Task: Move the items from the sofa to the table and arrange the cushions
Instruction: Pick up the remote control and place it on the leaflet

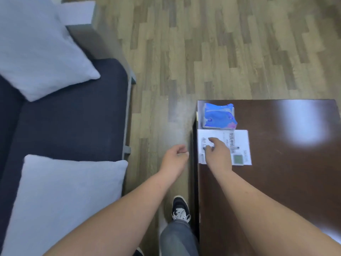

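On the dark brown table (287, 182) lie a blue packet (219, 117) and, just nearer, a white printed sheet (239, 139). A black pen (234, 148) rests across the sheet. My right hand (217, 152) is over the sheet's left part, thumb and fingers pinched on the pen's near end. My left hand (175, 157) hangs over the floor between sofa and table, fingers curled, holding nothing. On the dark sofa (70, 122) at the left sit two pale cushions: one at the far end (36, 52), one at the near end (64, 200).
Wood-pattern floor (203, 43) fills the gap between sofa and table and the far area. My leg and a black-and-white shoe (180, 209) stand in that gap, close to the table's left edge. A bright glare patch shows on the far right tabletop.
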A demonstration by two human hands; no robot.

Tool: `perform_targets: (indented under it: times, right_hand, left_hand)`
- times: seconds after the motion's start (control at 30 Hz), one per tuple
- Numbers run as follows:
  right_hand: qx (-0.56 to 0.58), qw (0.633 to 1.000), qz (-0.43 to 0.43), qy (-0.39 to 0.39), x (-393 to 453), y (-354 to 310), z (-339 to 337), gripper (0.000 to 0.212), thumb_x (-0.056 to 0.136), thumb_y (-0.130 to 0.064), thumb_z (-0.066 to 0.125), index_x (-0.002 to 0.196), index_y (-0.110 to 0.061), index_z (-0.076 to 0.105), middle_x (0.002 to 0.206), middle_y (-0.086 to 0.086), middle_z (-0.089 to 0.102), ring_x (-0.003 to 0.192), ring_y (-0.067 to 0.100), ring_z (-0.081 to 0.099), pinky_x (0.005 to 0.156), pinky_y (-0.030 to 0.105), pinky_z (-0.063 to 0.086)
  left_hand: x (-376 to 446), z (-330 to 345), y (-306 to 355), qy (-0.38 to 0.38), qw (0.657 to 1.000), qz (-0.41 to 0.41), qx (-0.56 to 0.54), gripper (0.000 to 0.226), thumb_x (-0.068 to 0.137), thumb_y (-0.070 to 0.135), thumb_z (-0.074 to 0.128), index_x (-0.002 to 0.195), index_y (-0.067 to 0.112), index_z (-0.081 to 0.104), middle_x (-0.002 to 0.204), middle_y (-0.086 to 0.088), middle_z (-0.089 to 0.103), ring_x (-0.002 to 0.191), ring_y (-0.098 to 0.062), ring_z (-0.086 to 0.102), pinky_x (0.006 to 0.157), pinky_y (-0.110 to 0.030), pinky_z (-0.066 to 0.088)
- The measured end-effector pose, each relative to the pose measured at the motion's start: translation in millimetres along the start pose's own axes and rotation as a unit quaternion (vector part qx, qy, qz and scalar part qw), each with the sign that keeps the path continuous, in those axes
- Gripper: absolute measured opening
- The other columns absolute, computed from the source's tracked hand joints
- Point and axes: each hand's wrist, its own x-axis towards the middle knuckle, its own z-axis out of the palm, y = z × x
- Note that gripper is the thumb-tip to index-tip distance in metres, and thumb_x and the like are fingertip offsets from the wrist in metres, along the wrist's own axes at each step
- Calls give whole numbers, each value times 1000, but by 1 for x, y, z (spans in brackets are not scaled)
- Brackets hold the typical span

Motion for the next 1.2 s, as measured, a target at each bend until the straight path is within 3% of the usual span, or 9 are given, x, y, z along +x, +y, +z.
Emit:
perform_targets:
  times: [0.2,0.37,0.5,0.57,0.7,0.83,0.97,1.13,1.2]
  right_hand:
    - [17,989,-121,-89,-26,-107,50,35,90,-14,52,123,-16,62,117,1,68,96,19,63,85,25,43]
    - [23,964,-206,-165,-74,-201,103,33,95,-24,49,125,-19,61,111,-1,68,91,15,62,79,24,44]
    - [-8,939,-257,-229,-128,-251,152,32,96,-25,48,125,-20,59,109,-4,67,87,10,63,72,14,44]
    - [-28,921,-283,-265,-159,-268,180,34,96,-28,48,128,-20,58,113,-5,67,99,14,64,82,22,48]
    - [-94,879,-328,-333,-241,-294,250,34,97,-31,47,128,-23,57,113,-7,65,96,12,60,78,26,45]
    - [-143,831,-375,-385,-320,-302,322,32,97,-32,49,126,-24,59,114,-4,65,93,14,61,75,27,47]
    - [-186,779,-415,-430,-402,-295,388,32,96,-29,52,126,-22,60,107,-5,65,90,14,61,77,26,46]
    - [-230,720,-447,-478,-488,-273,469,33,95,-27,54,126,-18,61,100,-6,66,90,13,62,81,22,44]
    - [-247,706,-443,-495,-511,-267,491,33,96,-28,53,127,-20,60,101,-7,66,90,11,61,79,21,43]
  left_hand:
    - [-31,-113,4,107,992,60,-15,34,95,9,58,127,19,59,104,8,64,74,-2,58,63,-10,49]
    - [-60,-215,-16,240,965,36,-96,36,93,16,60,127,25,58,98,14,66,88,-9,66,87,-36,56]
    - [-95,-282,-47,316,931,20,-182,32,95,20,58,124,31,57,113,10,65,99,-15,66,78,-32,58]
    - [-114,-313,-71,354,907,10,-229,30,95,20,57,122,33,56,111,11,64,98,-16,67,75,-30,57]
    - [-164,-378,-147,429,849,-28,-306,29,94,15,59,118,31,59,106,9,64,100,-20,68,87,-39,58]
    - [-210,-426,-233,493,799,-72,-336,29,92,14,60,116,29,61,106,9,65,92,-20,68,87,-41,57]
    - [-252,-459,-329,519,773,-116,-346,29,88,17,62,114,31,62,103,10,69,93,-17,70,91,-43,57]
    - [-288,-485,-429,558,707,-166,-401,29,91,10,62,116,24,63,99,8,69,92,-22,70,91,-39,57]
    - [-292,-493,-456,563,698,-196,-396,30,91,14,63,120,21,63,101,8,68,88,-18,69,88,-33,55]
